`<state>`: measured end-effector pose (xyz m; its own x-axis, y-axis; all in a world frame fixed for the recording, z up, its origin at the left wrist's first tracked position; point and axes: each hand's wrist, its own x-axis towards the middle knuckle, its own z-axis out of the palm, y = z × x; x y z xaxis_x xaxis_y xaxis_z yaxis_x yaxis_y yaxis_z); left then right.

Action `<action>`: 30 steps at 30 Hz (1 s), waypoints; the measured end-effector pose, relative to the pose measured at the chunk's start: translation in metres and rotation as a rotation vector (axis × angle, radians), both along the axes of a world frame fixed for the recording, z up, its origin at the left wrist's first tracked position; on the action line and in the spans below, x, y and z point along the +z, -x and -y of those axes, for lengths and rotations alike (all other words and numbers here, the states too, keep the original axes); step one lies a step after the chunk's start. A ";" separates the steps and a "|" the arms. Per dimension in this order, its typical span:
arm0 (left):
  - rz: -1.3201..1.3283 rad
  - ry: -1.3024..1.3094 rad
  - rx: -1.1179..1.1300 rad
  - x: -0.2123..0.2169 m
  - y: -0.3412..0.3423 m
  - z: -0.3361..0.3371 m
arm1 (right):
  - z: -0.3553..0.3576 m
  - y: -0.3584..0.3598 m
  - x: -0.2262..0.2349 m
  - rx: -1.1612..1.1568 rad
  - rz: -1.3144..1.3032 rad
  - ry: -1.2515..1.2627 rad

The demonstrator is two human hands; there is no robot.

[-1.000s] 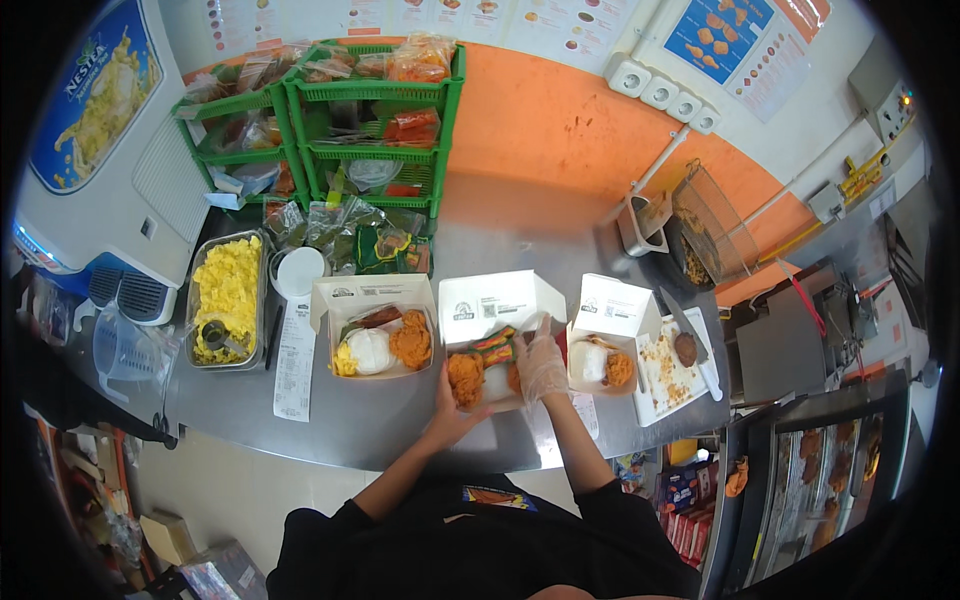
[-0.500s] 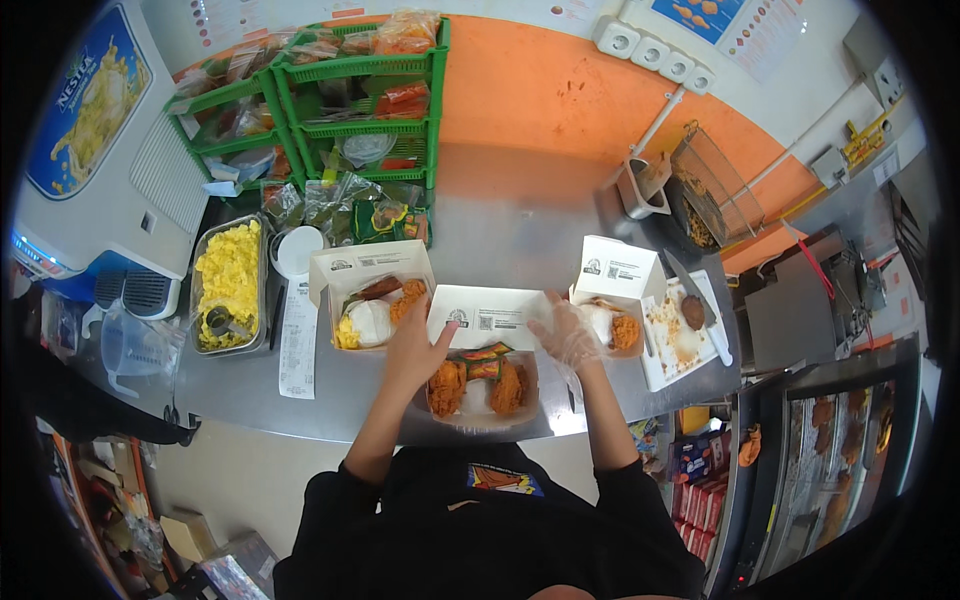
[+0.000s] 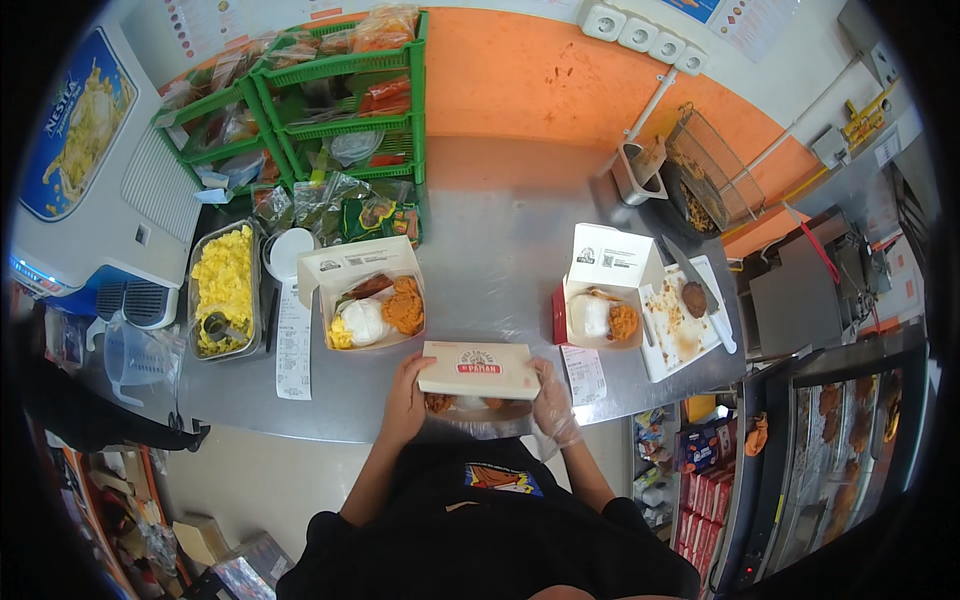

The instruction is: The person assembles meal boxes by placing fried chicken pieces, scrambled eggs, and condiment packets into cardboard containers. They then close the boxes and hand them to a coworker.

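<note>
Presently, three meal boxes are counted along the worktop (image 3: 480, 250): one closed-over middle box (image 3: 480, 372) and two with lids raised, the left box (image 3: 345, 265) and the right box (image 3: 610, 265). Each raised-lid box holds one white wrapped mound and one piece of fried food; the left one also carries a yellow heap in its near left corner. Also counted: two paper receipts, the longer one (image 3: 294, 345) below the left box's outer side and the shorter one (image 3: 584, 375) just below the right box; one tray of yellow egg (image 3: 222, 285); one cutting board (image 3: 675, 345) bearing one brown piece (image 3: 694, 298); one knife (image 3: 722, 327) along the board's right side; four wall sockets (image 3: 640, 33). The middle box lies at the worktop's near edge, directly between the hands. The left hand (image 3: 405, 400), bare, has its fingers closed against the box's left end; the right hand (image 3: 554, 405), in a clear glove, grips the right end. Fried food shows beneath the partly lowered lid.
</note>
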<state>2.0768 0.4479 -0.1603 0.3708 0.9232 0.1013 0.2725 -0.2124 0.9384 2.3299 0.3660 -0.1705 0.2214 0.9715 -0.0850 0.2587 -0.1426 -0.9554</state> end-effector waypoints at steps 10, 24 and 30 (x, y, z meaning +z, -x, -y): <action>0.066 0.295 -0.151 0.012 0.007 -0.013 | -0.006 -0.022 0.033 0.233 0.197 0.028; 0.091 0.690 -0.370 0.028 0.022 0.000 | 0.022 -0.017 0.009 0.253 0.303 0.151; 0.437 0.872 -0.426 -0.006 0.039 0.008 | 0.017 -0.052 0.020 0.658 -0.065 0.324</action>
